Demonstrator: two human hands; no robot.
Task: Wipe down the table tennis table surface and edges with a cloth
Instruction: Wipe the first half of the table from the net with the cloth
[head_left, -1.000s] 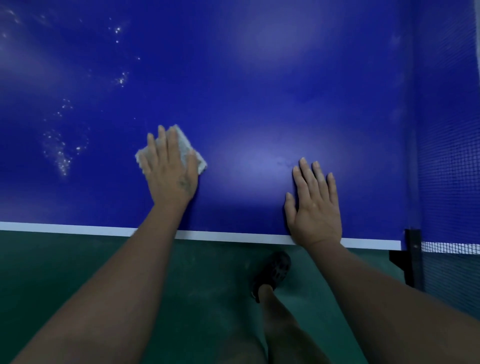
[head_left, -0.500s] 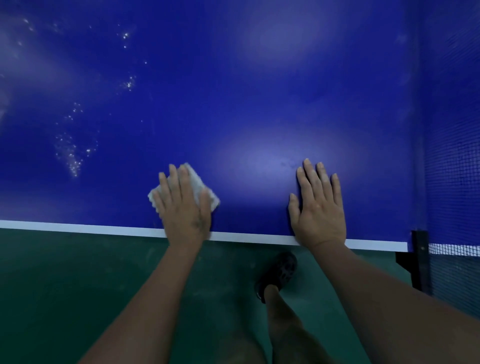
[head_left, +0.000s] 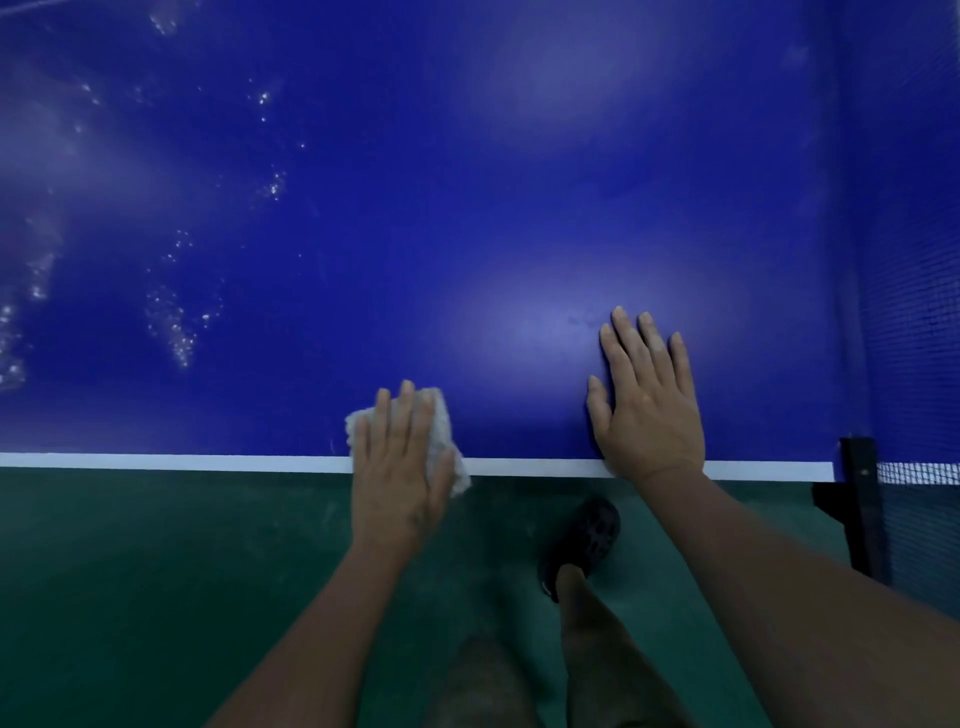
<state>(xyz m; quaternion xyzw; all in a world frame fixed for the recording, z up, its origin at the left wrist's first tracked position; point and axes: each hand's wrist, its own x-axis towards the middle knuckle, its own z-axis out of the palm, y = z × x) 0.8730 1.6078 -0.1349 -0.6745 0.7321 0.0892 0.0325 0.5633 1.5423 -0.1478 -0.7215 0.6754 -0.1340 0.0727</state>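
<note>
In the head view, the blue worktop (head_left: 467, 208) filled the upper part of the picture, and its white edge line (head_left: 182, 462) ran straight across, from the left border to the black net post (head_left: 860, 499) at the right. The net (head_left: 914, 338) stood along the right side, so the surface was closed off there, while to the left and ahead it lay broad and bare except for scattered bright droplets (head_left: 176, 327) on the left part. Below the edge line was green floor (head_left: 130, 597), with a bare leg and a dark shoe (head_left: 584, 540) under the worktop's rim.

The left hand (head_left: 400, 478) lay flat, fingers together and pointing away from the person, pressing a white cloth (head_left: 441, 436) down right at the near edge. The cloth straddled the white line (one corner hung past the rim over the floor), and the palm itself reached out beyond the edge. The hand pressed on the cloth rather than clenching it.

The right hand (head_left: 647, 405) rested released and empty, palm down on the blue surface, fingers slightly spread, its heel on the white line, between the cloth and the net post and apart from both.
</note>
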